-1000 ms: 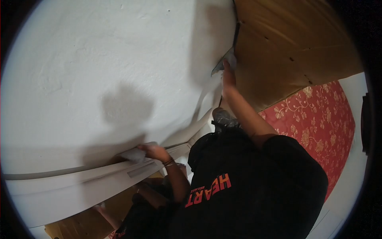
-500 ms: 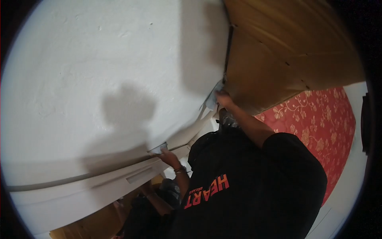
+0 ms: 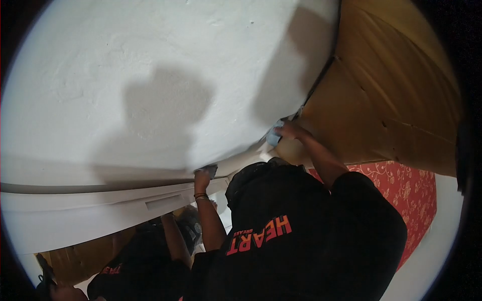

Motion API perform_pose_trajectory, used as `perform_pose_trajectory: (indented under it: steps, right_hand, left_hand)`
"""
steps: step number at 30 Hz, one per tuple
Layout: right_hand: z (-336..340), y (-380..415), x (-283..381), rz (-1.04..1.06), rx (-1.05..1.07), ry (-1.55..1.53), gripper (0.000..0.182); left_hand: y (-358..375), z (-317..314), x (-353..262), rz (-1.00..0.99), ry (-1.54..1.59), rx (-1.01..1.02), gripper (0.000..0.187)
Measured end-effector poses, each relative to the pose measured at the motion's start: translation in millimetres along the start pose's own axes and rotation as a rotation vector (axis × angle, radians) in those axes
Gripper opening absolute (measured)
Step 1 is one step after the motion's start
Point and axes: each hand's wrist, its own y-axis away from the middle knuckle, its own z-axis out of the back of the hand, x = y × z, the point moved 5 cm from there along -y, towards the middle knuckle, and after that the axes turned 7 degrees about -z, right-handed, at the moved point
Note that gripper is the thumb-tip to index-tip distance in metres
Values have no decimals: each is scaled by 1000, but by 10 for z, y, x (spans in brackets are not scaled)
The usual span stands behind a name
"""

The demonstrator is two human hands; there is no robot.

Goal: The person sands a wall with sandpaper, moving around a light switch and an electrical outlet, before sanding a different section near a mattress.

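Note:
My right hand (image 3: 289, 131) is closed on a light blue-grey cloth (image 3: 274, 135), pressed where the white wall meets the brown padded panel. My left hand (image 3: 202, 179), with bracelets at the wrist, reaches up to the lower edge of the wall, above a long white ledge. A small grey cloth-like piece (image 3: 213, 171) shows beside its fingers; blur and the angle hide its exact kind. Both arms stretch out from my black shirt (image 3: 321, 236) with orange lettering.
The white wall (image 3: 165, 50) carries dark shadows. Brown padded panel (image 3: 371, 95) lies at right, with red floral fabric (image 3: 406, 195) below it. The white ledge (image 3: 90, 213) runs left; beneath it a black-shirted figure (image 3: 145, 261) appears, seemingly a reflection.
The view has tilted, so wall and panel sit differently. My right hand and its cloth appear lower along the seam, and my left hand has turned more upright against the wall edge.

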Motion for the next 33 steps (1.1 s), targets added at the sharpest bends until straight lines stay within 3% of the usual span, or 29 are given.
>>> perform_pose_trajectory:
  steps: [2, 3, 5, 6, 7, 9, 11, 13, 14, 16, 18, 19, 21, 22, 25, 27, 28, 29, 30, 31, 32, 33]
  right_hand:
    - [10, 81, 254, 373, -306, 254, 52]
    - [73, 102, 338, 375, -321, 255, 52]
    - [107, 385, 748, 255, 19, -107, 57]
    - [89, 408, 783, 243, 24, -111, 57]
    - [39, 408, 817, 239, 107, -163, 57]
    - [-77, 376, 745, 236, 185, -214, 58]
    - [-254, 219, 474, 251, -195, 94, 50]
    - [-408, 89, 407, 259, -61, 105, 47]
    - [-400, 42, 449, 271, 47, 123, 44]
    - [-295, 246, 838, 392, -55, 82, 43]
    - [-153, 525, 1319, 398, 162, -100, 40]
    - [-47, 661, 1543, 388, 231, -118, 38]
    - [15, 740, 1682, 487, 167, -177, 47]
    - [-36, 733, 1657, 491, 166, -178, 47]
    - [-309, 585, 1294, 383, 104, -282, 43]
    - [-501, 405, 938, 255, -25, 136, 41]
    - [-471, 287, 828, 267, -58, 127, 41]
    - [-337, 254, 830, 442, -204, 137, 40]
    - [-247, 251, 807, 613, -334, 150, 40]
    - [-25, 535, 1055, 513, -292, 7, 41]
    - [256, 866, 1366, 412, -247, -142, 42]
    - [384, 872, 1447, 460, -238, -204, 45]
  left_hand:
    - [-141, -94, -60, -31, -174, 378, 49]
    - [-217, -63, -135, -45, -175, 373, 49]
    - [-106, 265, -557, 167, 268, 212, 45]
    - [-84, 523, -1056, 287, 198, 340, 39]
    - [-58, 382, -959, 295, 196, 352, 39]
    - [-133, 153, -830, 47, 441, 114, 42]
    - [-114, -15, -835, 91, 346, 149, 41]
    - [-124, -280, -650, 150, -96, 438, 40]
    - [-116, -100, -772, -2, 137, 132, 42]
    - [-189, 225, -841, -39, 50, 138, 46]
    - [-134, 806, -1339, 111, 337, 134, 51]
    - [-90, 909, -1458, 124, 336, 152, 51]
    - [-93, 1084, -1594, 135, 285, 98, 49]
    - [-85, 1067, -1714, 16, 458, -61, 43]
    - [-39, 532, -1008, -34, 213, -44, 38]
    - [191, 619, -989, 71, 150, -4, 38]
    - [166, 678, -1009, 166, 85, 41, 39]
    - [85, 815, -1149, 139, 83, 32, 39]
    - [87, 1077, -1250, 103, 195, -176, 39]
    - [195, 1312, -1295, 76, 306, -378, 40]
    - [262, 1429, -1397, 73, 299, -377, 40]
    - [260, 1597, -1504, 46, 384, -524, 42]
